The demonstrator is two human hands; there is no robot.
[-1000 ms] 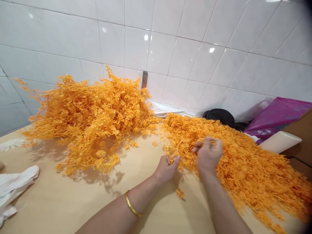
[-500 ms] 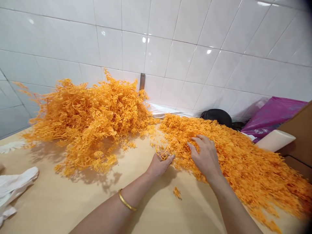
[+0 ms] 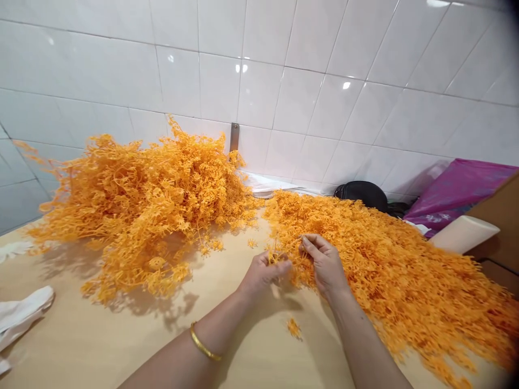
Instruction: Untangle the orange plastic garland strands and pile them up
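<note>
Two hands (image 3: 259, 274) (image 3: 328, 267) (left gripping orange sprigs (image 3: 274, 257), right pinched, contents unclear), pale tabletop (image 3: 259, 356), white tiled wall (image 3: 259, 86)

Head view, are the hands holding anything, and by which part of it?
The left hand holds an orange sprig, but blur hides which part is gripped. Whether the right hand holds anything cannot be told.
</note>
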